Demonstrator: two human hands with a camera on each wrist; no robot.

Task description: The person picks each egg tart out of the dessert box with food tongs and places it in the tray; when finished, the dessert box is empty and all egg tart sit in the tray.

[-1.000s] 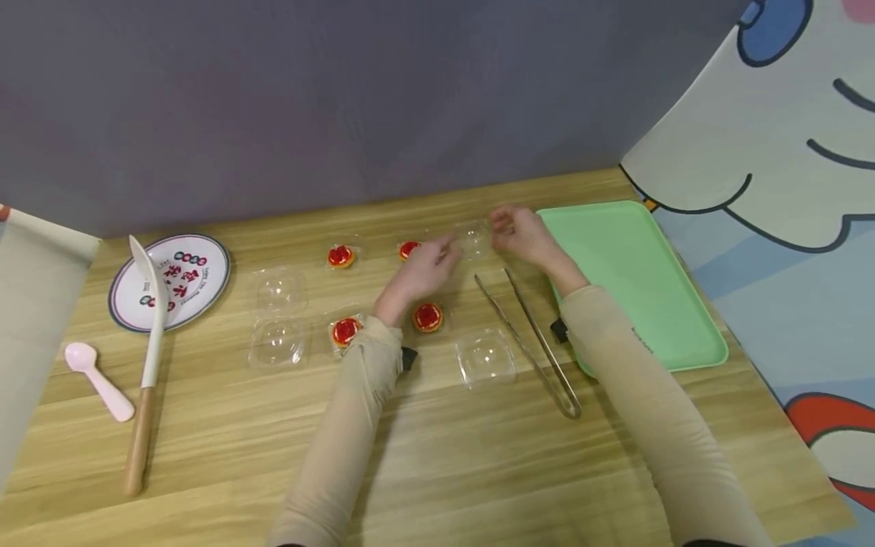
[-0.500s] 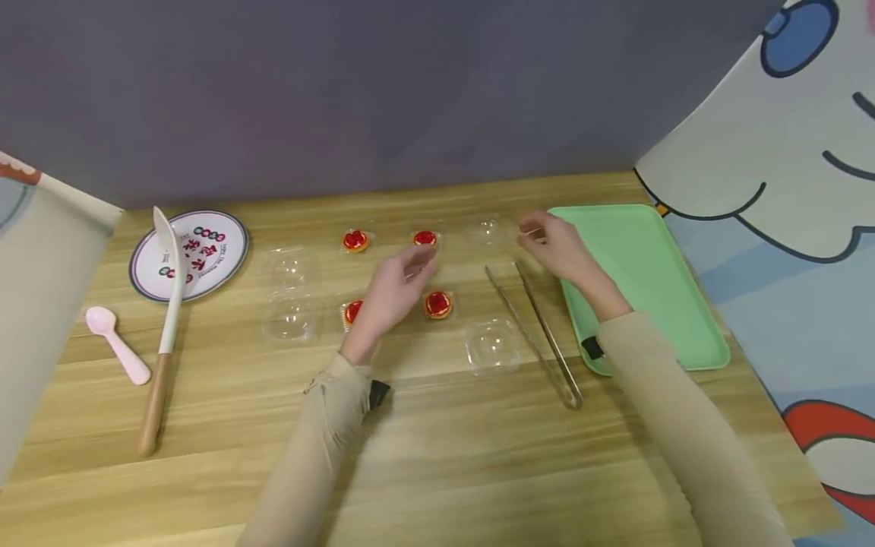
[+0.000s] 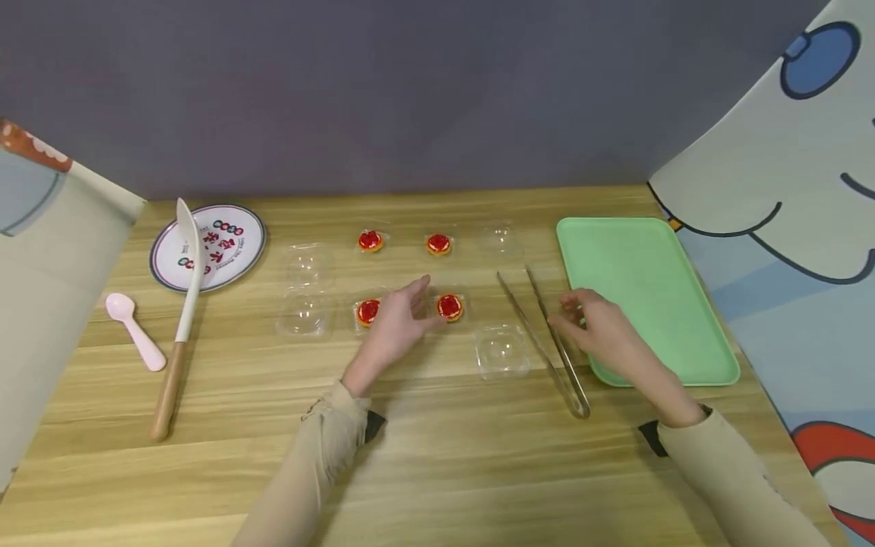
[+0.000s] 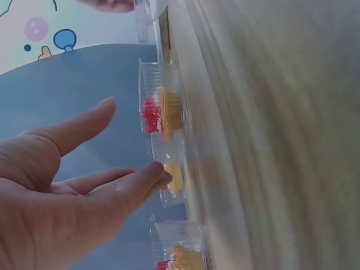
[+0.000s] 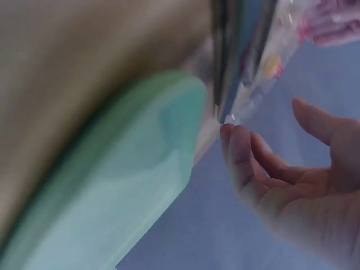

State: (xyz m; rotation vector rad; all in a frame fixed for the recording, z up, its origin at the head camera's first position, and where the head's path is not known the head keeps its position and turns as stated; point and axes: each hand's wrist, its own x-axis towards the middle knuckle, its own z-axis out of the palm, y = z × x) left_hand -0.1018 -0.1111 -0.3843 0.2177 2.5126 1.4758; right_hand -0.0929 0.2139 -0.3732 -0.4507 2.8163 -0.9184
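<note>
Left hand (image 3: 396, 323): thumb and fingers spread apart, nothing between them; sits between the two near-row tarts.
Near-right tart: round red-topped tart with golden crust (image 3: 450, 307), in clear thin plastic; lies right of the left thumb tip, just beside it. Contact: can't tell.
Near-left tart: matching round red-topped tart (image 3: 368, 312), on the opposite side, partly covered by the hand in the head view.
Tart axis: none, round; the plastic walls probably limit approach more than the tart's shape does.
Tongs: slim silver metal tongs (image 3: 564, 360), lying on the light wood-grain tabletop (image 3: 437, 463); long axis slants, tips far and left, bend near and right; the two arms stand apart.
Right hand (image 3: 601, 327): fingers loosely curled, thumb apart from them, nothing held; overlaps the left edge of the pale green rectangular tray (image 3: 642, 296) in the head view.
Tongs vs right fingertips: tongs to their left, just beside; contact can't tell.
Nearer hand: left for both near-row tarts, right for tongs and tray.
Key relation, as judged: left thumb tip to near-right tart, a short sideways gap to the right.
</note>
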